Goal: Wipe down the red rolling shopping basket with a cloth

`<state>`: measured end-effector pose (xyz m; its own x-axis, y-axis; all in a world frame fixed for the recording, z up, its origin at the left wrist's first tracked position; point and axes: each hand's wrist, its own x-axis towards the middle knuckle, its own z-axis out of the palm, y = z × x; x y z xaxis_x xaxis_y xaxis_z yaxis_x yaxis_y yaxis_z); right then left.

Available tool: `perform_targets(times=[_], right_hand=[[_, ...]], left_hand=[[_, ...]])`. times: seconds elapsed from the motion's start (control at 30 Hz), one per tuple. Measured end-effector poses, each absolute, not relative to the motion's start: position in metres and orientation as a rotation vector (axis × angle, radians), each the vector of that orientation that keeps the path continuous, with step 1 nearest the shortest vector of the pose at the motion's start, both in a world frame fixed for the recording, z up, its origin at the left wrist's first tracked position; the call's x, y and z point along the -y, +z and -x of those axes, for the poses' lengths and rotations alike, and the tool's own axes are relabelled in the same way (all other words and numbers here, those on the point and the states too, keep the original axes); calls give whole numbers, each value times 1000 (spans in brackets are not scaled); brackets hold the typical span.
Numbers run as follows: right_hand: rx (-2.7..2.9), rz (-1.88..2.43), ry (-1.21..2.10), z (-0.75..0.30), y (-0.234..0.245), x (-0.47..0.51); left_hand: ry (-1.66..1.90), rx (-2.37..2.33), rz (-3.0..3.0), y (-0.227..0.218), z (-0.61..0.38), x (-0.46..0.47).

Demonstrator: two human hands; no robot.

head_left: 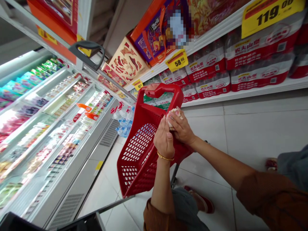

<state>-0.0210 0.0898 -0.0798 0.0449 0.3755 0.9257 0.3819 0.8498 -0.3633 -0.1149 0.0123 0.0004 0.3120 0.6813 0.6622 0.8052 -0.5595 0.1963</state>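
Two closed grips on one small pale wrapped pack [173, 118] — left grip [164, 141] just below it, right grip [181, 126] nearer, over it, long axis slanting up-right, above a red shopping basket [131, 179].

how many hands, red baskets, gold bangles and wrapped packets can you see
hands: 2 (left hand, right hand)
red shopping basket: 1
gold bangle: 1
pale wrapped packet: 1
total: 5
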Motion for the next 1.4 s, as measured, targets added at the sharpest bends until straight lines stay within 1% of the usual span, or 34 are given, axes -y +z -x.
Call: perform_targets(times=[0.33,0.57,0.77,1.13,1.4], right_hand=[[1726,602,-110,-5,-76,-103],[1721,466,-275,-21,-65,-108],[1698,579,-239,-35,-47,-111],[1958,488,-218,-61,-1,-98],[2030,540,-215,-70,12,-87]], left_hand=[[-1086,1324,2408,2,115,-12],[-1119,1299,2424,1,117,-10],[-1133,1299,2409,2,118,-3],[-1193,1256,2422,4,122,2],[-1263,1224,2424,5,118,7]])
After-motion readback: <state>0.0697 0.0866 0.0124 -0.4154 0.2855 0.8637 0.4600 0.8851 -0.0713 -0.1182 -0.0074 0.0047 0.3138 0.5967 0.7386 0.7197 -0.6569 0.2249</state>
